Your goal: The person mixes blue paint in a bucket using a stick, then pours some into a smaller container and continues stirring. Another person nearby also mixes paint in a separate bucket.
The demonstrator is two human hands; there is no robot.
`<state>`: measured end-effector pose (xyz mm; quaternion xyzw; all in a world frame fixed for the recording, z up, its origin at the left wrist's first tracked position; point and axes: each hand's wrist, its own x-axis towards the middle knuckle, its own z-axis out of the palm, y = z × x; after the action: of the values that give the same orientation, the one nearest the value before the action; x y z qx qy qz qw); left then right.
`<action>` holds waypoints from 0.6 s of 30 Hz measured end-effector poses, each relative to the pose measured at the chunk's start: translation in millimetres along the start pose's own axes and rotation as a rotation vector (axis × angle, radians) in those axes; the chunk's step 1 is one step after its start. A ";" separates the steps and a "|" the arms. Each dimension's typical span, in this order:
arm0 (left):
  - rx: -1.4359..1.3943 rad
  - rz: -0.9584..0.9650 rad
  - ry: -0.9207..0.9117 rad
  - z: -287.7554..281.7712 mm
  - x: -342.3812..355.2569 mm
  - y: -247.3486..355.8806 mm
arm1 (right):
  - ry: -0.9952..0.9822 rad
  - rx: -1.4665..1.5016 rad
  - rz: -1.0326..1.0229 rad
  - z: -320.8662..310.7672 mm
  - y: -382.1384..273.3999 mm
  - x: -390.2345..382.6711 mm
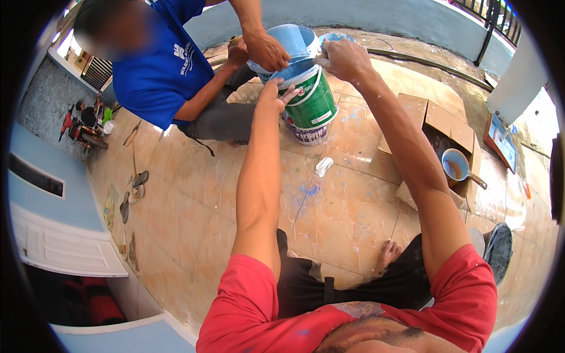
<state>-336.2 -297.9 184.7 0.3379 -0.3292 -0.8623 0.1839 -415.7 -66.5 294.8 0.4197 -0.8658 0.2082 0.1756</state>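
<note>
The green bucket point(316, 109) is located between the two workers, above a purple-and-white bucket point(309, 136) on the tiled floor point(223, 182); the lower one appears to serve as its base. The person's left hand point(273, 96) lies at the near rim, fingers partly spread against the side, presumably steadying it; firmness of grip cannot be determined. The right hand point(348, 62) is at the far right side of the rim, fingers curled; whether they hold anything cannot be told. A co-worker's hand point(268, 50) is at the adjacent pale blue bucket point(288, 38), apparently bracing it.
</note>
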 end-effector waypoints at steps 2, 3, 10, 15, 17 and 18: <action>0.014 -0.017 0.045 -0.7 3.5 1.4 | 0.001 0.012 -0.005 1.0 0.1 -0.1; 0.018 -0.023 0.069 -1.4 5.3 2.7 | 0.002 0.018 -0.007 1.5 0.4 0.3; 0.174 0.018 0.101 -0.6 12.1 -1.0 | 0.048 -0.007 -0.027 8.2 11.4 1.0; 0.156 -0.032 0.060 -1.1 10.7 5.5 | 0.037 0.035 0.000 6.2 21.7 6.5; 0.175 -0.049 0.057 2.7 1.4 -4.8 | -0.011 0.033 0.018 -1.6 24.0 3.6; 0.179 -0.028 0.066 3.4 -4.5 -12.2 | -0.062 0.038 0.036 -7.1 27.0 1.8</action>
<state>-336.6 -285.3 180.2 0.3857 -0.3941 -0.8203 0.1518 -437.5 -49.0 296.0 0.4134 -0.8742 0.2148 0.1368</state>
